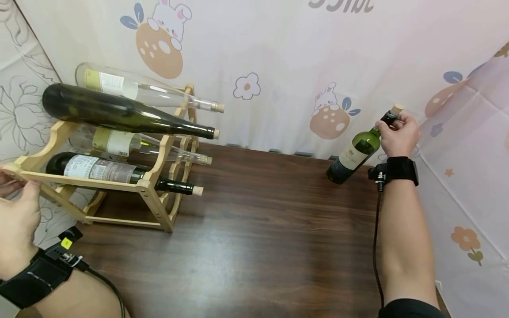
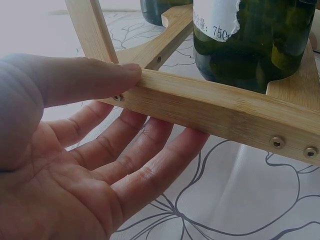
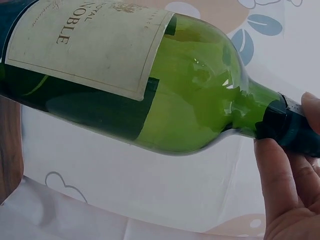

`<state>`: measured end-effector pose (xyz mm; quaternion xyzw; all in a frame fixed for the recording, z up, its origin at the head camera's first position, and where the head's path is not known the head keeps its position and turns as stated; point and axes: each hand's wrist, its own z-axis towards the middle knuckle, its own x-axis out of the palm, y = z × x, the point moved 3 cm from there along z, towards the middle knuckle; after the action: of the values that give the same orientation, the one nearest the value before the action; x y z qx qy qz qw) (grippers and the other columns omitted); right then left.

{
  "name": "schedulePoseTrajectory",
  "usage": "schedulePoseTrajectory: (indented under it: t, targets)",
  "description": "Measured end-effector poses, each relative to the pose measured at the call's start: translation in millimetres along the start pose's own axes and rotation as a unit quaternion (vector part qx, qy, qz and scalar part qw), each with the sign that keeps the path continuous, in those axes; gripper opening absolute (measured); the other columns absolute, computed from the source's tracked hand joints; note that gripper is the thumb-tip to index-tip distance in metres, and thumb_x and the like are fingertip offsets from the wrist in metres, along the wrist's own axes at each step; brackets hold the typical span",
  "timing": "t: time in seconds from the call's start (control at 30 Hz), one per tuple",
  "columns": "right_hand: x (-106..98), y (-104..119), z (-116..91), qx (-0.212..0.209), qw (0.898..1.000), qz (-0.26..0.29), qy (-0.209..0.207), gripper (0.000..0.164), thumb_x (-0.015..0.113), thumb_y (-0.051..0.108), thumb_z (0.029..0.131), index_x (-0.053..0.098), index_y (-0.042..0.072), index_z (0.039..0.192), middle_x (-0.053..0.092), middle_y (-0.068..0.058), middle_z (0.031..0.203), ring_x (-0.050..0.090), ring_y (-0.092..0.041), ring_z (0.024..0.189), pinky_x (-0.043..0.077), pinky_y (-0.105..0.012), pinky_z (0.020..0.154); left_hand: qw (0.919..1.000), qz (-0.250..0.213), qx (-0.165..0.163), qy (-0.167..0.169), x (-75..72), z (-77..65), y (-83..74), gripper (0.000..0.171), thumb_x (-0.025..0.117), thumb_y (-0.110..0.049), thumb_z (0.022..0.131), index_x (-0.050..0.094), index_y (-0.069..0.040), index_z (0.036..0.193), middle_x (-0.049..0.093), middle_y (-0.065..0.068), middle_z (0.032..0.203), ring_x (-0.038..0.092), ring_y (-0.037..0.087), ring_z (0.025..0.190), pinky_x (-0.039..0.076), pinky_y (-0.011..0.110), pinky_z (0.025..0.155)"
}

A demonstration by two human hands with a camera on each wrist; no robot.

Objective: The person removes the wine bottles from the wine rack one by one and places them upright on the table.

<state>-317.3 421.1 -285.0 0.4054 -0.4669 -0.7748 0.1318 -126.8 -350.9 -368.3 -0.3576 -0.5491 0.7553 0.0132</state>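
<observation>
My right hand (image 1: 400,134) grips the dark-wrapped neck of a green wine bottle (image 1: 359,149), just below its cork. The bottle leans with its base down to the left, at the table's back right; whether the base touches the table, I cannot tell. In the right wrist view its cream label (image 3: 90,45) reads "NOBLE". At the left edge my left hand (image 1: 17,216) holds the end rail of a wooden wine rack (image 1: 99,180), thumb above and fingers (image 2: 165,175) beneath. Corked bottles lie in the rack, among them a long dark green bottle (image 1: 127,109) on top.
Two clear bottles, an upper one (image 1: 151,95) and a lower one (image 1: 159,150), and a dark bottle with a white label (image 1: 103,170) lie in the rack, necks pointing right. A brown wood table (image 1: 254,229) spreads below. Patterned curtains (image 1: 278,53) hang behind and at the sides.
</observation>
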Motion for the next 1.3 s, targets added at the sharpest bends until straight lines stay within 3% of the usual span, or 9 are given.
schedulePoseTrajectory:
  t: [0.17, 0.37, 0.47, 0.57, 0.7, 0.97, 1.17, 1.3]
  targets:
    - [1.9, -0.2, 1.8, 0.008, 1.000, 0.015, 0.009, 0.028, 0.075, 0.027, 0.094, 0.060, 0.034, 0.117, 0.068, 0.029, 0.100, 0.063, 0.011, 0.094, 0.053, -0.010, 0.094, 1.0000, 0.006, 0.003, 0.002, -1.0, 0.8, 1.7, 0.048, 0.050, -0.038, 0.107, 0.047, -0.036, 0.154, 0.052, -0.006, 0.158, 0.050, -0.013, 0.131, 0.040, 0.006, 0.111]
    - [-1.7, 0.4, 1.0, 0.002, 1.000, -0.002, 0.022, 0.060, 0.074, 0.030, 0.094, 0.055, 0.016, 0.149, 0.061, 0.028, 0.105, 0.062, 0.009, 0.100, 0.054, -0.013, 0.102, 0.9999, 0.001, 0.011, -0.009, 0.9, 4.0, 9.1, 0.046, 0.055, -0.035, 0.106, 0.049, -0.038, 0.151, 0.055, -0.015, 0.152, 0.052, -0.017, 0.123, 0.042, 0.009, 0.112]
    - [-2.4, -1.5, -4.1, -0.012, 1.000, -0.016, 0.024, 0.062, 0.073, 0.031, 0.095, 0.052, 0.018, 0.152, 0.068, 0.015, 0.123, 0.064, 0.004, 0.109, 0.054, -0.017, 0.107, 0.9999, 0.005, 0.011, -0.012, 1.2, 3.4, 12.0, 0.047, 0.055, -0.035, 0.105, 0.049, -0.038, 0.151, 0.055, -0.013, 0.153, 0.052, -0.016, 0.124, 0.042, 0.011, 0.115]
    - [-2.1, -4.1, -13.6, -0.014, 1.000, -0.013, 0.018, 0.067, 0.072, 0.033, 0.096, 0.046, 0.024, 0.157, 0.061, 0.004, 0.149, 0.059, -0.003, 0.129, 0.049, -0.021, 0.115, 0.9998, 0.007, 0.012, -0.011, 1.0, 3.2, 14.0, 0.047, 0.055, -0.034, 0.106, 0.048, -0.037, 0.152, 0.054, -0.010, 0.154, 0.053, -0.014, 0.126, 0.043, 0.013, 0.116]
    - [-4.6, -5.9, -34.1, -0.015, 0.999, 0.035, -0.017, 0.069, 0.070, 0.030, 0.096, 0.041, 0.026, 0.159, 0.049, 0.002, 0.161, 0.044, -0.009, 0.146, 0.041, -0.024, 0.123, 0.9999, 0.003, 0.013, -0.010, -0.5, 3.1, 14.2, 0.047, 0.055, -0.033, 0.105, 0.048, -0.037, 0.152, 0.055, -0.011, 0.153, 0.053, -0.014, 0.125, 0.044, 0.013, 0.116]
    - [-12.5, 1.3, -83.5, -0.085, 0.989, 0.075, -0.093, 0.055, 0.070, 0.016, 0.095, 0.054, 0.019, 0.148, 0.056, 0.002, 0.151, 0.049, -0.006, 0.137, 0.044, -0.022, 0.119, 1.0000, 0.003, 0.003, 0.000, -3.2, -3.2, 5.7, 0.049, 0.055, -0.028, 0.106, 0.046, -0.036, 0.153, 0.051, -0.004, 0.158, 0.052, -0.009, 0.133, 0.043, 0.014, 0.117]
    - [-11.2, 6.9, -112.2, -0.135, 0.983, 0.074, -0.098, 0.051, 0.075, 0.018, 0.094, 0.060, 0.016, 0.143, 0.061, 0.002, 0.146, 0.055, -0.006, 0.134, 0.048, -0.023, 0.116, 0.9999, -0.006, 0.009, -0.001, -4.4, -3.3, -0.9, 0.048, 0.055, -0.028, 0.105, 0.047, -0.036, 0.152, 0.053, -0.007, 0.156, 0.054, -0.010, 0.128, 0.045, 0.013, 0.115]
    - [0.5, 9.0, -133.9, -0.170, 0.980, 0.073, -0.075, 0.050, 0.077, 0.015, 0.093, 0.062, 0.012, 0.141, 0.064, -0.003, 0.144, 0.057, -0.009, 0.134, 0.052, -0.025, 0.114, 0.9999, -0.012, 0.009, 0.005, -5.5, -5.0, -3.8, 0.048, 0.054, -0.026, 0.105, 0.047, -0.035, 0.152, 0.053, -0.008, 0.155, 0.054, -0.010, 0.128, 0.045, 0.013, 0.115]
